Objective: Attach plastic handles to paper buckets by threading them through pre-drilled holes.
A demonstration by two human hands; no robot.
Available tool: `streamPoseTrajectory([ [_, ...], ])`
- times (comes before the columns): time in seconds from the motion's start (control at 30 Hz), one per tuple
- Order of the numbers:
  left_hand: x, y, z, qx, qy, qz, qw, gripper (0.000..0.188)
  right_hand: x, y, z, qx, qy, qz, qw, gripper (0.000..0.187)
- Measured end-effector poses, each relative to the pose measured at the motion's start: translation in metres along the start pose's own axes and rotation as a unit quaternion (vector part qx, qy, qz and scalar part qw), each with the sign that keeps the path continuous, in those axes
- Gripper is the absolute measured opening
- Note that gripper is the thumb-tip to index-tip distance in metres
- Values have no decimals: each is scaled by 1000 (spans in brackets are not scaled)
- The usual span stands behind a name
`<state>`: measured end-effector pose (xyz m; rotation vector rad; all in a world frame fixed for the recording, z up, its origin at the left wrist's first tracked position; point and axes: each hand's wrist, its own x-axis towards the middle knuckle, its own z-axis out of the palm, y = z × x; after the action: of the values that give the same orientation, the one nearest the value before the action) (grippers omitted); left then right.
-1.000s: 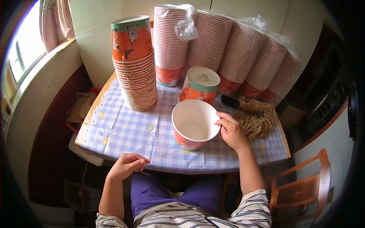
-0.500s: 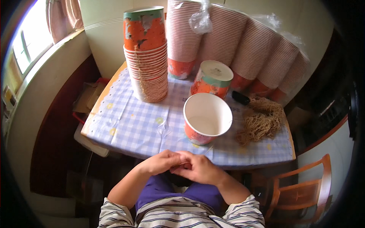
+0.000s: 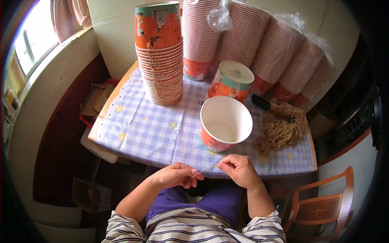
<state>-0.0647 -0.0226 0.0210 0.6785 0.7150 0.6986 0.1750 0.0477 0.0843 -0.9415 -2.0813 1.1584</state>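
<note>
Head view: at lower centre, left hand (image 3: 177, 175) and right hand (image 3: 240, 171) have parted, fingertips pinched closed around string (image 3: 207, 168) now spanning between.

On the table (image 3: 150, 133), the open cup (image 3: 226, 118) stands near the front edge, right of the middle; just behind it sits the upturned cup (image 3: 233, 84); the nested stack (image 3: 162, 75) rises well to their left; the wrapped stacks (image 3: 243, 34) line the rear, running toward the right; the twine bundle (image 3: 285, 129) lies right of the open cup; at the table's front edge, the strand (image 3: 208, 168) spans from left hand (image 3: 177, 175) to right hand (image 3: 240, 168); the chair (image 3: 320, 207) stands in front, to the right.
</note>
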Motion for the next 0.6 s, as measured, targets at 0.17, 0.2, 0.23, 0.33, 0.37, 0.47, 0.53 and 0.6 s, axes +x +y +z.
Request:
streamPoseTrajectory([
  [0.17, -7, 2, 5, 103, 79, 42, 991, 28, -4, 10, -8, -4, -42, -11, 999, 12],
  [0.2, -9, 4, 7, 126, 81, 65, 987, 26, -4, 11, -9, -14, -69, -15, 997, 15],
  [0.23, -10, 5, 8, 126, 81, 64, 987, 26, -4, 8, -8, -13, -69, -15, 997, 15],
  [0.33, -11, 13, 18, 181, 80, 79, 977, 27, -7, -3, -5, -73, -51, -127, 988, 58],
  [0.37, -10, 17, 23, 197, 65, 73, 976, 27, -9, -5, 0, -39, -72, -135, 987, 63],
  [0.47, -4, 18, 29, 221, 38, 81, 971, 27, -6, -11, 26, 54, -167, -124, 977, 72],
  [0.53, -2, 16, 31, 232, 38, 93, 968, 26, -5, -6, 38, 63, -164, -89, 980, 70],
  [0.6, -1, 17, 29, 223, 38, 96, 969, 26, -8, -4, 46, 133, -133, -9, 982, 57],
])
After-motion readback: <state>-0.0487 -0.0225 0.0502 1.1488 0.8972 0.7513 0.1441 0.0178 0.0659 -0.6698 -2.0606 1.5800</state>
